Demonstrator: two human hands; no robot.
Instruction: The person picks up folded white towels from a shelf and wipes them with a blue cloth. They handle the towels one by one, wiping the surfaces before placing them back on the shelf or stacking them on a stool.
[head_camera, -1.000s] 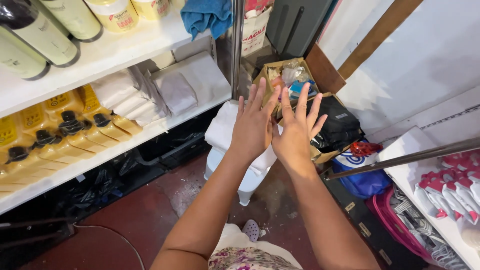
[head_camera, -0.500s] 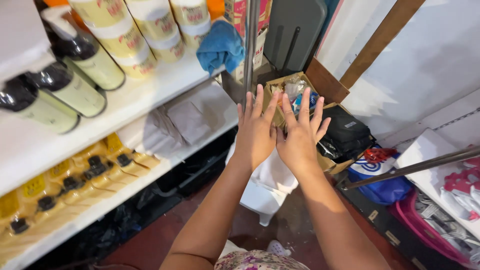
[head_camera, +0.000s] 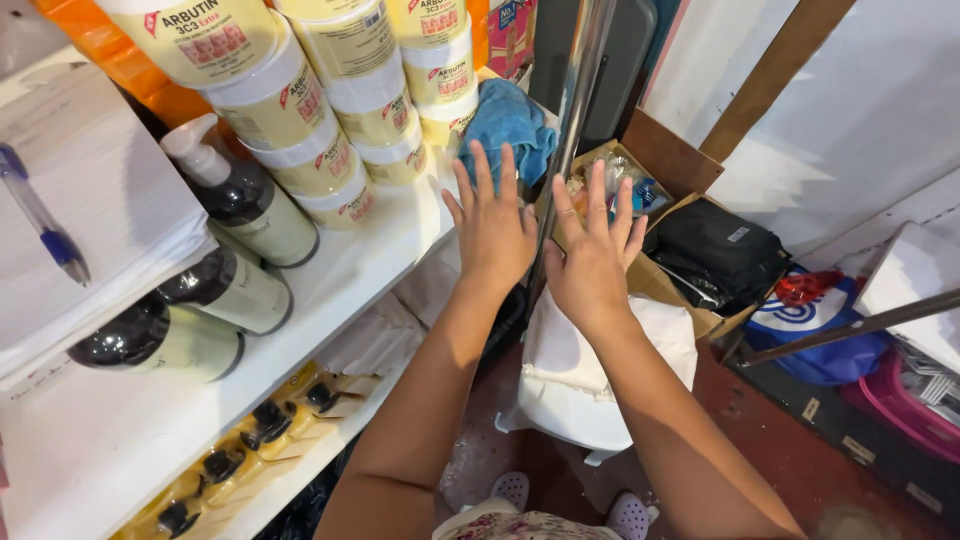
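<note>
The blue cloth (head_camera: 510, 120), bunched on the shelf (head_camera: 370, 260) edge beside stacked jars (head_camera: 330, 120), looks soft, light and easy to pinch anywhere, while the left hand (head_camera: 492, 228) and right hand (head_camera: 592, 262) hover before it, fingers spread, holding nothing.

Shop stockroom: white shelf (head_camera: 350, 270) at 9 o'clock stacked with cream jars (head_camera: 300, 110) and pump bottles (head_camera: 240, 205); goods-filled cardboard box (head_camera: 655, 210) at 1 o'clock.
</note>
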